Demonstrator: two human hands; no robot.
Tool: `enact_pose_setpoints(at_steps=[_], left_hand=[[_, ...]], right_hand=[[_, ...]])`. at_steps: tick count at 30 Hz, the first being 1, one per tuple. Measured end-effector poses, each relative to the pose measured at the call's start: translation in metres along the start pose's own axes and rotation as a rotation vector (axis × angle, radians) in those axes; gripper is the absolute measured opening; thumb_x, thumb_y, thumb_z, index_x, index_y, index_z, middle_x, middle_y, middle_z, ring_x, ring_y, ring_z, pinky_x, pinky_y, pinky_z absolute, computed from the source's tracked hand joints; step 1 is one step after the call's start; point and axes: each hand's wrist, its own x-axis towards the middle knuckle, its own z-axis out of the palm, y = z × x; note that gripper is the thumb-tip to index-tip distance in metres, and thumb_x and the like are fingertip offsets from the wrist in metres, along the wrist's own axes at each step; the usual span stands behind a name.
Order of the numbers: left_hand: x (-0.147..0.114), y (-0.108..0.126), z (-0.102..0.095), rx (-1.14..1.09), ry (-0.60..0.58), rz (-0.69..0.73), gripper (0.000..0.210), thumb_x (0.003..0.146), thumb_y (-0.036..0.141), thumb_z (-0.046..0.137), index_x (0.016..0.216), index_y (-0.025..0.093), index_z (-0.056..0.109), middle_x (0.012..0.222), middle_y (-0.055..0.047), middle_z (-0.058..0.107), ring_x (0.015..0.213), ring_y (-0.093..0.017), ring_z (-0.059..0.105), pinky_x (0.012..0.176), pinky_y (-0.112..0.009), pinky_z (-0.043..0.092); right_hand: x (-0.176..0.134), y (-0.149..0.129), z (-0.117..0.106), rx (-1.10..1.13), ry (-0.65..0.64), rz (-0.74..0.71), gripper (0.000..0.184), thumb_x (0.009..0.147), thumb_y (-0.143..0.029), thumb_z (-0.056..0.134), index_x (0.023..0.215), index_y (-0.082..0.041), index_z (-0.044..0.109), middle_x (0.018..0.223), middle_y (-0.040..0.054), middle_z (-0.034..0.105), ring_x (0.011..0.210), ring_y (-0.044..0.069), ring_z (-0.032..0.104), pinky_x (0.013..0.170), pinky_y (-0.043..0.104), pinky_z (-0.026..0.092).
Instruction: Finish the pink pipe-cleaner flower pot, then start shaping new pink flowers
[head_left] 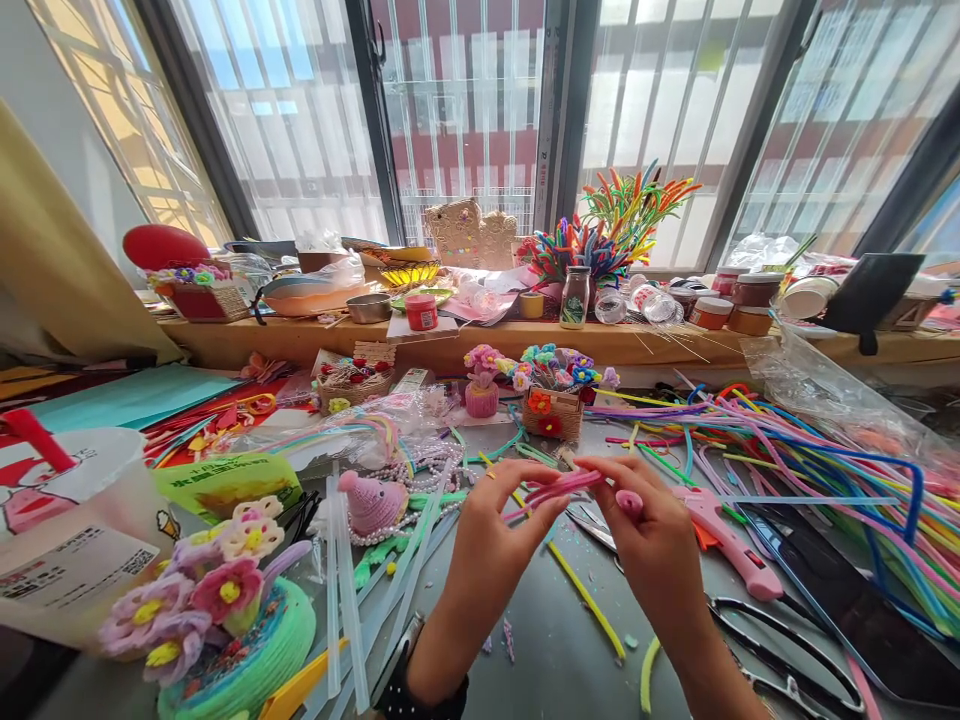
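Between both hands, above the grey tabletop, a bundle of pink pipe cleaners (566, 484) is pinched. My left hand (501, 535) grips its left end between thumb and fingers. At the other end, my right hand (643, 525) has its fingers closed on the bundle, and a small pink coiled end (628, 503) pokes out by the thumb. A yellow pipe cleaner (589, 600) lies below the hands. Beside my right hand rests a pink hot glue gun (724, 535), with large scissors (787, 650) nearer me. Clear glue sticks (346, 600) lie left of my left wrist.
Many loose pipe cleaners (817, 450) spread over the right side, by a dark phone (847, 600). Fuzzy flowers on a green base (247, 660) and a drink cup (82, 540) stand at left. A flower basket (551, 415) sits before the crowded windowsill (300, 345).
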Motion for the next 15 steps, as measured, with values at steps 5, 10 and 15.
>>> enact_pose_setpoints(at_steps=[5, 10, 15], left_hand=[[-0.002, -0.004, 0.004, 0.172, -0.022, 0.124, 0.011, 0.077, 0.029, 0.058, 0.077, 0.021, 0.065, 0.079, -0.003, 0.066, 0.081, -0.018, 0.058, 0.076, -0.03, 0.043], [-0.005, -0.014, 0.01, 0.664, -0.003, 0.428, 0.014, 0.083, 0.018, 0.047, 0.086, 0.018, 0.061, 0.079, -0.004, 0.065, 0.073, -0.018, 0.059, 0.064, -0.028, 0.045], [-0.005, -0.018, 0.013, 1.141, -0.064, 0.623, 0.018, 0.079, 0.005, 0.045, 0.082, 0.016, 0.059, 0.073, -0.004, 0.062, 0.065, -0.02, 0.057, 0.057, -0.031, 0.044]], right_hand=[[-0.003, 0.0, 0.002, -0.071, -0.025, -0.135, 0.028, 0.08, -0.014, 0.046, 0.098, -0.025, 0.064, 0.09, 0.0038, 0.061, 0.084, 0.018, 0.059, 0.072, 0.029, 0.046], [-0.002, 0.001, 0.004, -0.126, -0.106, -0.071, 0.024, 0.077, -0.009, 0.045, 0.09, -0.022, 0.06, 0.083, 0.0024, 0.064, 0.074, 0.017, 0.059, 0.064, 0.027, 0.046], [-0.002, 0.004, 0.011, -0.27, -0.265, 0.004, 0.02, 0.078, -0.011, 0.044, 0.083, -0.02, 0.061, 0.084, 0.004, 0.065, 0.078, 0.019, 0.06, 0.07, 0.031, 0.045]])
